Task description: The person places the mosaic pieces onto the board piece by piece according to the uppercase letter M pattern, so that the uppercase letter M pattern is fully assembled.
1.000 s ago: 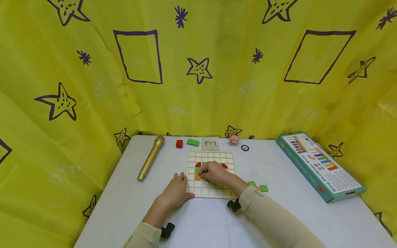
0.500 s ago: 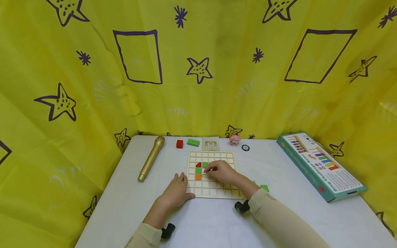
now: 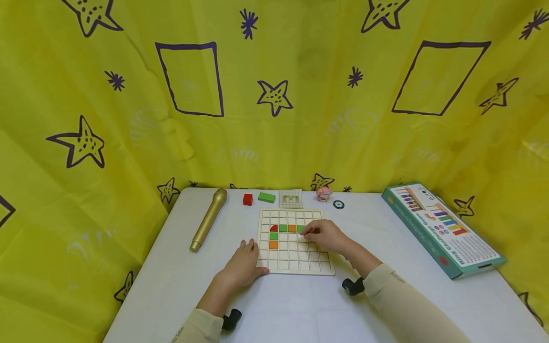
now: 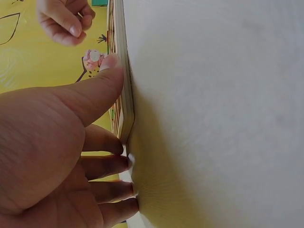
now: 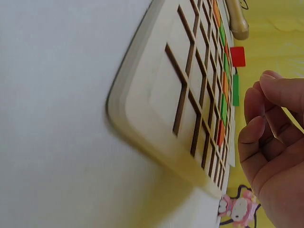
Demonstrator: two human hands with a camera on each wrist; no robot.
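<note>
A pale wooden grid board (image 3: 296, 265) lies mid-table. My left hand (image 3: 241, 263) rests at its near left corner, thumb against the front edge and straight fingers down by the left side. My right hand (image 3: 327, 236) hovers above the board's right part with loosely bent fingers. No piece shows between those fingers in the right wrist view. A row on the board holds a red rounded tile (image 3: 274, 228), a green tile (image 3: 283, 228), an orange tile (image 3: 292, 228) and another green tile (image 3: 301, 228). Below the red one sit a green tile (image 3: 273, 236) and an orange tile (image 3: 273, 245). My right hand partly hides the row's right end.
Behind the board lie a printed grid card (image 3: 290, 199), a red block (image 3: 248, 199), a green block (image 3: 267, 197), a pink figurine (image 3: 324, 193) and a round disc (image 3: 339, 205). A gold microphone (image 3: 208, 221) lies left, a game box (image 3: 443, 233) right.
My right hand has moved rightward across the board, uncovering the row's orange tile and second green tile. The loose tiles on the table at right are now behind my right forearm. My left hand stays put.
</note>
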